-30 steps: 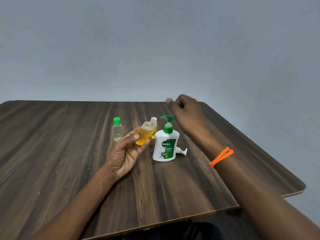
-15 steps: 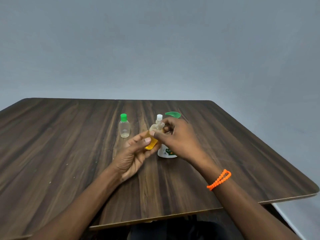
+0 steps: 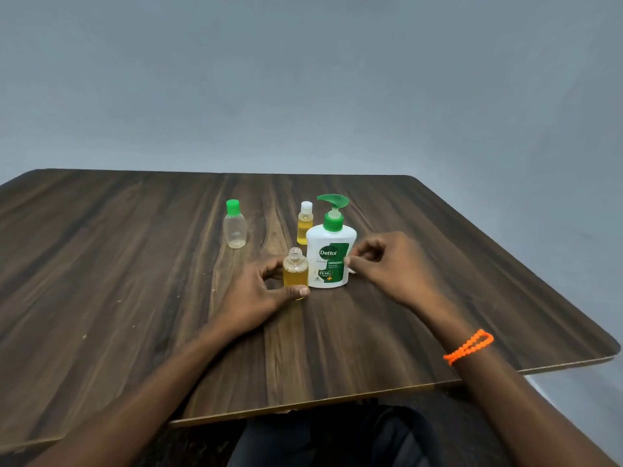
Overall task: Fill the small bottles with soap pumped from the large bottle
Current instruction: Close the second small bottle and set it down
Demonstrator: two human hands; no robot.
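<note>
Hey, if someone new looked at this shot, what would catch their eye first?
Probably the white pump bottle with its green pump, mid-table. Just left of it, the left hand grips an uncapped small bottle of yellow soap standing on the table. An orange bracelet rings the right wrist.

Three small bottles (image 3: 295, 272) (image 3: 235, 224) (image 3: 305, 223), one large pump bottle (image 3: 331, 251), two hands (image 3: 258, 293) (image 3: 391, 266), one orange bracelet (image 3: 468, 346), one table (image 3: 101, 264).

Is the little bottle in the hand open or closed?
Open. The little bottle that the left hand holds has bare neck threads and no cap on top.
</note>
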